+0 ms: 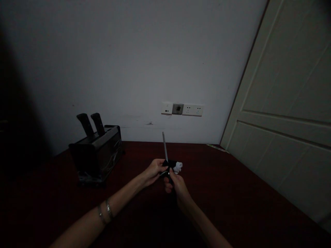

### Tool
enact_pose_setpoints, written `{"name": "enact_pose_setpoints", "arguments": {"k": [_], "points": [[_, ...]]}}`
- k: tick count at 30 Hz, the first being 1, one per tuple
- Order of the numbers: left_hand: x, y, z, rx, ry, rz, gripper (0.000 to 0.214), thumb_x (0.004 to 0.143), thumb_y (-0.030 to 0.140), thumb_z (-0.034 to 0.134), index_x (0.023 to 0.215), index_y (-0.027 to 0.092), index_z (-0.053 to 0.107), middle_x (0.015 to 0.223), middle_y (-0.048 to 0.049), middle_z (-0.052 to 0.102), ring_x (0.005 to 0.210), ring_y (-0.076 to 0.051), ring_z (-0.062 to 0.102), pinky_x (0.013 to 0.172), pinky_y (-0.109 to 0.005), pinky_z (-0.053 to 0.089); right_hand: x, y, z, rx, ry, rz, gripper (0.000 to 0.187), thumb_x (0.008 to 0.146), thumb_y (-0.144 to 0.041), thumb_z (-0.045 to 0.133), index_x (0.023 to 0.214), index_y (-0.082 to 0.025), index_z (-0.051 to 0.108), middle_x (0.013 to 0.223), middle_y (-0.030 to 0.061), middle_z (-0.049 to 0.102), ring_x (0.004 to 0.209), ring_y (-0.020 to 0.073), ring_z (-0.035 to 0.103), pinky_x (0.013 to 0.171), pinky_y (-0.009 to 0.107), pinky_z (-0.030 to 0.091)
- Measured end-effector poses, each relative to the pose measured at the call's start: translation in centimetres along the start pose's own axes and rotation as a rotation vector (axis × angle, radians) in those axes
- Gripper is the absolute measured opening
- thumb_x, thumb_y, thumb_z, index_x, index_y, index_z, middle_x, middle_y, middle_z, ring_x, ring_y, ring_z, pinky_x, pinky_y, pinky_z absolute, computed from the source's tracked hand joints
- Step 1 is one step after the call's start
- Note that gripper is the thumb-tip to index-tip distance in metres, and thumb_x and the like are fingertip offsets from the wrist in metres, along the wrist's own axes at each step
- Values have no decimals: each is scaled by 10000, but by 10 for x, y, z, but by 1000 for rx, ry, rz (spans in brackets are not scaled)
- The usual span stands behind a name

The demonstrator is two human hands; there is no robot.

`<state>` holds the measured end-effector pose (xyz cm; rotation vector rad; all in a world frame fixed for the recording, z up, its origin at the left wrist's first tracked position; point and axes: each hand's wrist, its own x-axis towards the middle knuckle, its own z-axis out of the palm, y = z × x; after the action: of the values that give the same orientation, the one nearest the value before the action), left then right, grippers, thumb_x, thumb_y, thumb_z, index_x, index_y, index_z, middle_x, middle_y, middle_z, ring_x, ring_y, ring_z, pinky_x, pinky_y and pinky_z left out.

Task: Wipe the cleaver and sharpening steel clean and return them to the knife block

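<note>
Both my hands meet over the middle of a dark red table (232,193). My left hand (154,170) is closed on a small black block with a white end, apparently a knife sharpener (176,166). My right hand (175,184) is wrapped round the handle of a knife, whose thin grey blade (164,146) stands almost upright from the block. The scene is dim and the handle itself is hidden in my fingers. Two thin bracelets (104,212) circle my left wrist.
A dark knife block (99,151) with two black handles (90,124) sticking out stands at the left of the table. A row of wall sockets (182,109) sits on the white wall behind. A pale door (284,113) closes the right side.
</note>
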<state>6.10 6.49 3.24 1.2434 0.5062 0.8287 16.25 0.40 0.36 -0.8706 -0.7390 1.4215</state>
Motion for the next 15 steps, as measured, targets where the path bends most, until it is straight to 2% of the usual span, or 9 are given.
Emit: {"name": "enact_pose_setpoints", "arguments": {"k": [3, 7, 11, 15], "points": [[0, -3, 10, 50, 105, 29, 261, 592, 226, 707, 792, 68, 652, 660, -50, 615, 559, -102, 526, 504, -193, 361, 2, 4, -1, -48, 44, -19, 527, 490, -629, 691, 581, -149, 494, 413, -77, 408, 304, 11, 282, 292, 171, 216], [8, -5, 16, 83, 197, 76, 207, 593, 211, 677, 744, 75, 634, 630, -30, 597, 521, -83, 495, 475, -179, 329, 2, 6, -1, -101, 110, -76, 526, 518, -655, 652, 555, -158, 486, 405, -80, 390, 299, 18, 298, 287, 173, 224], [18, 0, 18, 93, 243, 101, 164, 570, 162, 653, 714, 85, 628, 601, -13, 583, 517, -84, 492, 481, -181, 333, 1, 2, 1, -107, 163, -132, 554, 467, -673, 657, 581, -153, 506, 441, -80, 416, 307, 12, 303, 287, 166, 232], [32, 7, 16, 86, 279, 130, 136, 562, 129, 637, 689, 82, 626, 576, -9, 578, 505, -83, 492, 494, -187, 340, -1, 2, 3, -149, 193, -143, 558, 484, -681, 642, 592, -146, 525, 443, -80, 409, 309, 12, 309, 290, 162, 221]]}}
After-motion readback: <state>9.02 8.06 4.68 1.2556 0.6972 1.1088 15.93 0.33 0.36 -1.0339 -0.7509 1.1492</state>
